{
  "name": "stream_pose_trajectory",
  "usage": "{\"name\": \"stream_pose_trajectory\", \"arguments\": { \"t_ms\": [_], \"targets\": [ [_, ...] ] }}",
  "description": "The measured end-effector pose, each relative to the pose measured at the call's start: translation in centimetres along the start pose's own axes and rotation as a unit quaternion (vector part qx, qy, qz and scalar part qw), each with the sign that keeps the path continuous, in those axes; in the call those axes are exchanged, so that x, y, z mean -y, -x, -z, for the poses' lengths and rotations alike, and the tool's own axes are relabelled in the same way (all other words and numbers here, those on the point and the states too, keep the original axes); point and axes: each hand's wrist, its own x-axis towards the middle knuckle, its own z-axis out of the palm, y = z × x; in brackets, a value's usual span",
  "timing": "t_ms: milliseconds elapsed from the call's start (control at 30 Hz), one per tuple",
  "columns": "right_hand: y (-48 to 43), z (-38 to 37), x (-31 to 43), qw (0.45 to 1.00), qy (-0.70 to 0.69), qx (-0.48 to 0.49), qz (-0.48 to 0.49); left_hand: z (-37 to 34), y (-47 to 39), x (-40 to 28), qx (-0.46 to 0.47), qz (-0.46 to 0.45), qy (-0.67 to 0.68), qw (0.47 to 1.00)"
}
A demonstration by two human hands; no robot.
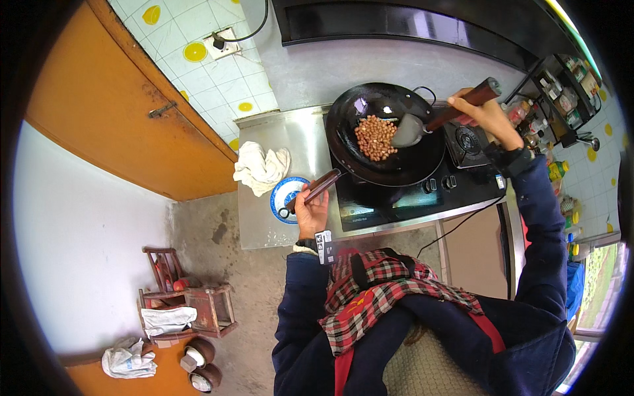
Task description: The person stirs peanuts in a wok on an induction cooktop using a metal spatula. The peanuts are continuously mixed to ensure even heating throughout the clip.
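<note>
A black wok (pixel 391 173) sits on the stove with peanuts (pixel 375 137) heaped left of its centre. My right hand (pixel 478 111) grips the dark wooden handle of a metal spatula (pixel 409 130), whose blade rests in the wok against the right side of the peanuts. Around the wok's long wooden handle (pixel 319 186), at the front left, my left hand (pixel 313 210) is closed, palm up. Beneath that handle and hand a blue-rimmed white plate (pixel 280 190) stands on the counter, partly hidden.
A white cloth (pixel 261 167) lies on the steel counter (pixel 307 133) behind the plate. At right are a second burner (pixel 466 141), several bottles (pixel 557 170) and a rack of jars (pixel 567 96). Knobs (pixel 430 185) line the stove's front; a cable (pixel 458 218) hangs there. Wooden stools (pixel 210 309) stand lower left.
</note>
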Motion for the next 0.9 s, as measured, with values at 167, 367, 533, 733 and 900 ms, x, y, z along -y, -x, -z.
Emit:
{"name": "stream_pose_trajectory", "arguments": {
  "t_ms": [167, 367, 533, 733, 900],
  "targets": [
    [1.0, 1.7, 0.5, 0.999, 0.026, 0.022, -0.030, 0.0, 0.0, 0.1, 0.002, -0.004, 0.006, 1.000],
    [-0.6, -3.9, -1.8, 0.997, -0.076, -0.021, -0.009, 0.0, -0.1, -0.1, -0.007, -0.002, -0.006, 1.000],
    [-1.7, -4.4, -1.6, 0.991, -0.122, -0.050, -0.028, 0.1, 0.0, 0.0, -0.002, -0.001, 0.000, 1.000],
    [-1.1, -2.7, 0.8, 0.993, -0.052, 0.000, -0.102, 0.3, -0.2, 0.0, 0.010, 0.002, 0.011, 1.000],
    [0.1, 1.4, 3.2, 0.995, -0.004, 0.005, -0.096, 0.1, -0.1, 0.0, 0.003, -0.002, 0.016, 1.000]
  ]
}}
